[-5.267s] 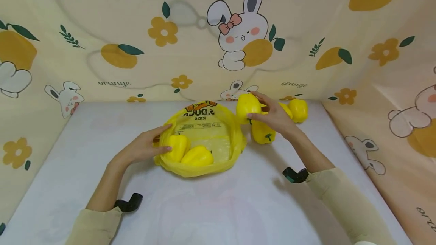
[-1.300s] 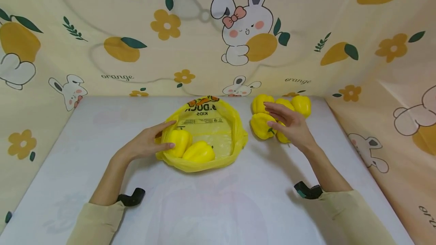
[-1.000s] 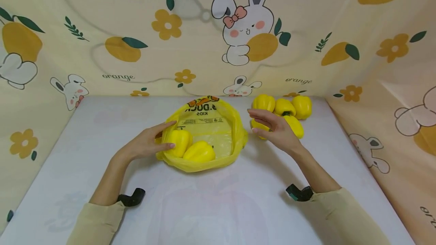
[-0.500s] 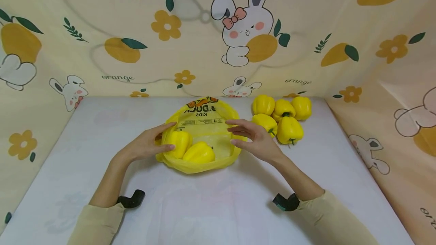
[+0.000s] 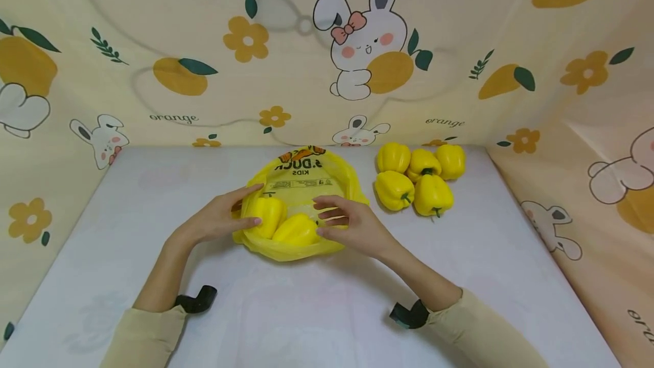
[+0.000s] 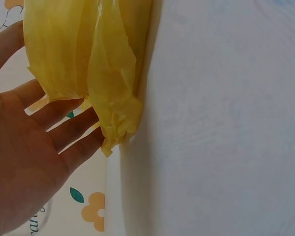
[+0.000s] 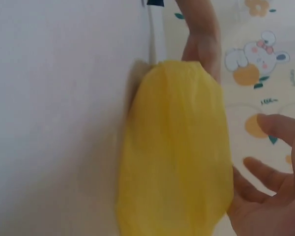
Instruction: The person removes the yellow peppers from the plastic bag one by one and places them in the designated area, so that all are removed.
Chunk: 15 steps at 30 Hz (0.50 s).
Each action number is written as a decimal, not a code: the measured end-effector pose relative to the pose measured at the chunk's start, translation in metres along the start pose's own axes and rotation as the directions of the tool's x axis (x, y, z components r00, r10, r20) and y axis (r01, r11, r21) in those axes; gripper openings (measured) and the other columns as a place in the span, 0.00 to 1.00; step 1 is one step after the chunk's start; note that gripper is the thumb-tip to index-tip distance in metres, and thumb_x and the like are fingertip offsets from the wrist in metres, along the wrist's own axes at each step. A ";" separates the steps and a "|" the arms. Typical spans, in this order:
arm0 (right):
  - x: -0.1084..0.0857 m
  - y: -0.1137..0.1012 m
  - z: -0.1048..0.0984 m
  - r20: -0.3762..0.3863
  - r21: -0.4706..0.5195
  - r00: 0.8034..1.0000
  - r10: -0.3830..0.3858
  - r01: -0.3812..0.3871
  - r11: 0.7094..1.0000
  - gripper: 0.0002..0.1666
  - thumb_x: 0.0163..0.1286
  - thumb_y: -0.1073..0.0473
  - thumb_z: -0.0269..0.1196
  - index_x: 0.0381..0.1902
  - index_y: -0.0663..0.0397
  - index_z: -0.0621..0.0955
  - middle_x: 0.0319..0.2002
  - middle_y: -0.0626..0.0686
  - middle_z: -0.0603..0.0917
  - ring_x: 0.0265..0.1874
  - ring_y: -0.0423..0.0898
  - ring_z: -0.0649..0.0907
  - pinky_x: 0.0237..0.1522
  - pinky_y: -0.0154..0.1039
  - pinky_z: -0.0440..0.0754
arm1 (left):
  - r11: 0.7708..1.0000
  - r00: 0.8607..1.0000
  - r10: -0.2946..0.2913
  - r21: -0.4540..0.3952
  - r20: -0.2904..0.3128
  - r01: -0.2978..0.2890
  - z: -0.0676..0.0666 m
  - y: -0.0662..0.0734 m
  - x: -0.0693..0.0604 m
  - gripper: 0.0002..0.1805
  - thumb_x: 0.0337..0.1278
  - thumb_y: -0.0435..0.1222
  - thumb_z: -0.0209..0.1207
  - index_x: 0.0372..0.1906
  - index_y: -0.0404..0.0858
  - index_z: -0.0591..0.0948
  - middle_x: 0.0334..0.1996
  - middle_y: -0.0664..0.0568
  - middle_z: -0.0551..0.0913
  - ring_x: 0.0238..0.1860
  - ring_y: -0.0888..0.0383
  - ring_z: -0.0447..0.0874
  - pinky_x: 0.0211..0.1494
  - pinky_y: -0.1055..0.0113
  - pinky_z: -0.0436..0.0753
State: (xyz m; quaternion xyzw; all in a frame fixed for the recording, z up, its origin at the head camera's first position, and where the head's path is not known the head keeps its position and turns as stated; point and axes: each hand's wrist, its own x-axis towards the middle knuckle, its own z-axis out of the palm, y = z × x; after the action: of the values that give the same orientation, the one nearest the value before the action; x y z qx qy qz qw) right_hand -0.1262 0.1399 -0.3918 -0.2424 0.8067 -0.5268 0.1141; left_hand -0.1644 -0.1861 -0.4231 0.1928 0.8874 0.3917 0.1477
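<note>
A yellow plastic bag (image 5: 293, 251) lies with its mouth toward me in the head view, and two yellow bell peppers sit inside, one upright (image 5: 271, 214) at the left and one lying down (image 5: 298, 229) beside it. My left hand (image 5: 219, 217) rests on the bag's left rim, thumb over the upright pepper. In the left wrist view its fingers (image 6: 76, 130) are spread and fairly straight against the bag. My right hand (image 5: 357, 229) reaches over the bag's right side, holding nothing. Its fingertips are near the lying pepper's stem; contact cannot be told.
Several more yellow bell peppers (image 5: 434, 195) stand grouped on the white table (image 5: 306, 311) right of the bag. Behind and at both sides hangs a printed cloth (image 5: 204, 27). A black piece (image 5: 410, 315) sits at each wrist.
Earlier my right hand held a yellow bell pepper beside the bag; later it was without it at the group. Since then it has moved left over the bag. My left hand has stayed.
</note>
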 end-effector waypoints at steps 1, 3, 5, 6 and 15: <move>0.000 0.000 0.002 0.000 -0.017 1.000 0.010 -0.010 1.000 0.33 0.64 0.59 0.71 0.66 0.55 0.75 0.61 0.55 0.79 0.55 0.55 0.82 0.58 0.46 0.81 | 1.000 1.000 0.000 0.002 0.001 0.000 0.000 0.000 0.000 0.46 0.57 0.54 0.67 0.76 0.44 0.62 0.74 0.40 0.62 0.74 0.39 0.57 0.74 0.40 0.59; 0.001 0.000 0.008 -0.003 -0.049 0.999 0.037 -0.037 0.998 0.33 0.63 0.57 0.71 0.65 0.53 0.76 0.61 0.55 0.80 0.55 0.53 0.82 0.58 0.46 0.81 | 1.000 1.000 0.001 0.007 0.002 -0.001 0.001 0.000 -0.001 0.46 0.57 0.54 0.67 0.76 0.44 0.62 0.74 0.40 0.62 0.74 0.38 0.57 0.74 0.40 0.59; 0.002 -0.001 0.013 -0.008 -0.094 0.998 0.066 -0.066 0.993 0.34 0.63 0.56 0.72 0.66 0.51 0.75 0.61 0.54 0.80 0.54 0.51 0.83 0.57 0.45 0.81 | 1.000 1.000 0.005 0.008 0.004 -0.005 0.001 0.000 -0.001 0.46 0.57 0.54 0.67 0.76 0.43 0.62 0.74 0.40 0.62 0.74 0.39 0.57 0.74 0.40 0.59; 0.003 -0.001 0.015 -0.011 -0.122 0.996 0.083 -0.084 0.989 0.35 0.62 0.56 0.72 0.67 0.51 0.75 0.60 0.53 0.81 0.54 0.50 0.83 0.56 0.43 0.82 | 1.000 1.000 0.006 0.011 0.006 -0.006 0.001 0.000 -0.001 0.46 0.57 0.54 0.67 0.76 0.43 0.62 0.74 0.40 0.62 0.74 0.39 0.57 0.74 0.40 0.59; 0.011 -0.006 0.033 -0.038 -0.336 0.985 0.169 -0.172 0.926 0.38 0.62 0.47 0.72 0.68 0.52 0.74 0.58 0.49 0.82 0.52 0.45 0.82 0.56 0.43 0.81 | 1.000 1.000 0.017 0.007 0.010 -0.017 0.000 0.002 0.000 0.45 0.58 0.53 0.66 0.76 0.43 0.63 0.73 0.41 0.64 0.74 0.39 0.57 0.74 0.40 0.58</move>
State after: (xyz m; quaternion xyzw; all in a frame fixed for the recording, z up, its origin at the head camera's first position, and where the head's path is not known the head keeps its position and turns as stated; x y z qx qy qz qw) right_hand -0.1192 0.1057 -0.3993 -0.1853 0.9036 -0.3694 0.1128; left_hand -0.1641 -0.1855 -0.4216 0.2026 0.8865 0.3888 0.1480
